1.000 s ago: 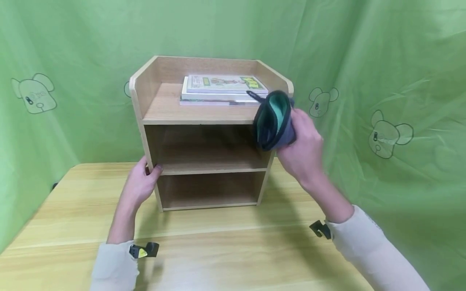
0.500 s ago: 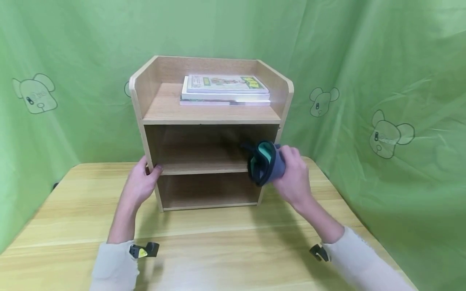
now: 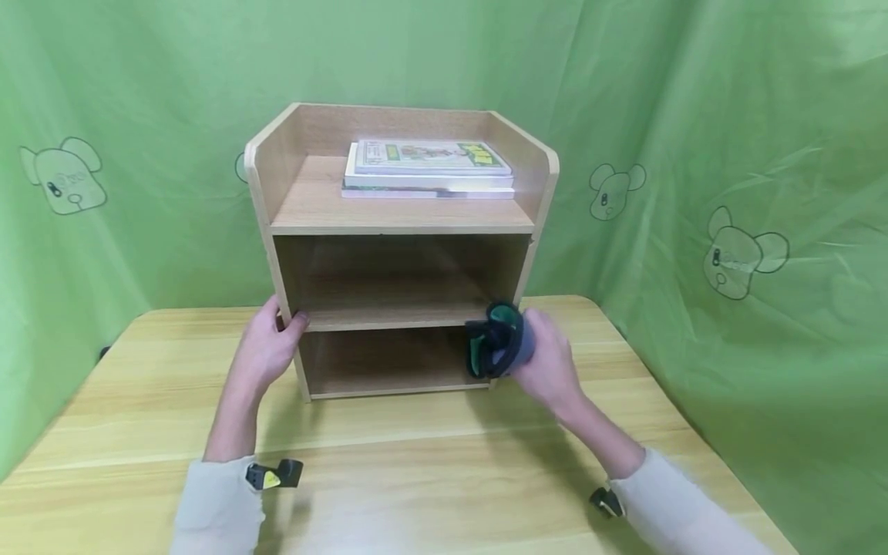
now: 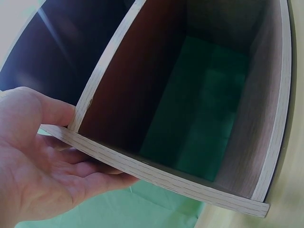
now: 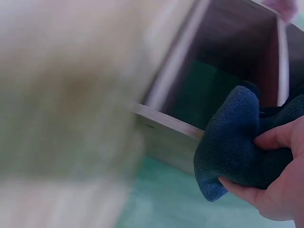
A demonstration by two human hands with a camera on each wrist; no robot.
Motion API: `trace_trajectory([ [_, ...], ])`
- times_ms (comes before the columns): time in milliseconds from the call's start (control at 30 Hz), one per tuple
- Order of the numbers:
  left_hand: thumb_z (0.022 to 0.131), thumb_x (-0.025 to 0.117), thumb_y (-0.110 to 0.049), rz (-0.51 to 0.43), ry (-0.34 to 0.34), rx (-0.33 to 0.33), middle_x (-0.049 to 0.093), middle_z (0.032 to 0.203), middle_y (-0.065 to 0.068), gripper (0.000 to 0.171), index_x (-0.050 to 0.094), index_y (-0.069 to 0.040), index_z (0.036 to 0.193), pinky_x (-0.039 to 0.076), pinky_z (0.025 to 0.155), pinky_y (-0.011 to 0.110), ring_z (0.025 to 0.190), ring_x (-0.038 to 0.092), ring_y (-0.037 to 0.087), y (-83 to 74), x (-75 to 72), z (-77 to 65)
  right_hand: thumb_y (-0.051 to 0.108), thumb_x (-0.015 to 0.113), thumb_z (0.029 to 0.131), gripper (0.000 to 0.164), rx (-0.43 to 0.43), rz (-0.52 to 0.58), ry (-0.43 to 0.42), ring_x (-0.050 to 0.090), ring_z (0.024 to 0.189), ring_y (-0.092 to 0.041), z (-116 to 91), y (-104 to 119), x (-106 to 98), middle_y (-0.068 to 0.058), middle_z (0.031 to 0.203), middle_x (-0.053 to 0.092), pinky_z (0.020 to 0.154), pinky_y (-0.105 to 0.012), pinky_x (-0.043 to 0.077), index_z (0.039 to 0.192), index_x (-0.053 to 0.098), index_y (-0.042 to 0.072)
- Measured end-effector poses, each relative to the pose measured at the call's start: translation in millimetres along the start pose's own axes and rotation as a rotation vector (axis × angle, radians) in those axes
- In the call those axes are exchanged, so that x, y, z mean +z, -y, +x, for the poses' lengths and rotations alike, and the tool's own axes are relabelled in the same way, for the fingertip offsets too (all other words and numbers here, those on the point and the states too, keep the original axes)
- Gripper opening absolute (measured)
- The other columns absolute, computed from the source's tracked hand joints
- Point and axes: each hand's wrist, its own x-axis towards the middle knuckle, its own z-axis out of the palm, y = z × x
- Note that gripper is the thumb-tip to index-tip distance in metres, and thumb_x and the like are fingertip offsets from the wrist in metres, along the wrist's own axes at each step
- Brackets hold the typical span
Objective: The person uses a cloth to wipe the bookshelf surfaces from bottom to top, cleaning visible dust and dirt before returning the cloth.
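A small wooden shelf unit (image 3: 402, 230) with an open top tray and two compartments below stands on the table. My left hand (image 3: 269, 344) grips its left side panel, the thumb inside by the middle board and the fingers behind, as the left wrist view shows. In my right hand (image 3: 548, 362) is a bunched cloth (image 5: 232, 147), dark blue with a green inner face and black edging. That hand holds the cloth at the front edge of the right side panel, level with the lower compartment.
Several stacked books (image 3: 430, 169) lie on the shelf's top. The light wood table (image 3: 416, 478) extends around the unit. A green curtain (image 3: 694, 154) with printed bear heads hangs behind and at both sides. Small black devices are strapped at both sleeves.
My right hand has moved down with the cloth along the right side panel, from the top board to the lower compartment. The left hand keeps its grip and the shelf stays put.
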Motion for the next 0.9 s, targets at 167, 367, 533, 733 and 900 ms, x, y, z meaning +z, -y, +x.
trace_trajectory([
  [167,0.105,0.048,-0.027,-0.006,0.009,-0.001,0.045,0.149,0.033,0.052,0.039,-0.006,0.152,0.041,0.108,0.064,0.136,0.047,0.05,-1.3,-0.3,0.4,-0.011,0.072,0.065,0.041,0.093,-0.032,0.158,0.062,0.087,-0.031,-19,-14,19,-0.014,0.095,0.065,0.075,-0.049,0.056,0.1,0.061,0.007],
  [367,0.105,0.048,-0.027,-0.01,0.007,-0.002,0.046,0.149,0.032,0.052,0.039,-0.007,0.153,0.042,0.108,0.063,0.136,0.048,0.049,-1.0,-0.6,0.5,-0.017,0.069,0.064,0.049,0.106,-0.061,0.252,0.066,0.086,-0.03,-31,-21,31,-0.016,0.097,0.068,0.075,-0.045,0.059,0.108,0.064,0.004],
  [533,0.105,0.048,-0.027,-0.012,0.008,-0.01,0.046,0.149,0.032,0.053,0.038,-0.008,0.153,0.042,0.108,0.063,0.136,0.048,0.048,0.1,-1.1,-0.2,-0.014,0.069,0.066,0.042,0.065,-0.079,0.227,0.067,0.082,-0.029,-32,-22,32,-0.015,0.092,0.069,0.072,-0.044,0.06,0.104,0.066,0.005],
  [733,0.105,0.048,-0.028,-0.005,0.011,-0.015,0.046,0.15,0.032,0.053,0.038,-0.008,0.152,0.042,0.108,0.064,0.136,0.048,0.049,1.1,-0.2,1.0,-0.013,0.071,0.066,0.045,-0.003,-0.085,0.124,0.068,0.078,-0.033,-31,-23,26,-0.019,0.093,0.069,0.065,-0.045,0.061,0.106,0.066,0.008],
  [900,0.105,0.048,-0.028,0.008,0.003,-0.011,0.048,0.147,0.032,0.051,0.04,-0.008,0.152,0.044,0.106,0.063,0.134,0.05,0.049,-0.2,-0.9,0.5,-0.009,0.07,0.066,0.042,-0.083,-0.081,-0.02,0.067,0.077,-0.033,-11,-10,6,-0.018,0.093,0.07,0.064,-0.049,0.059,0.103,0.067,0.009],
])
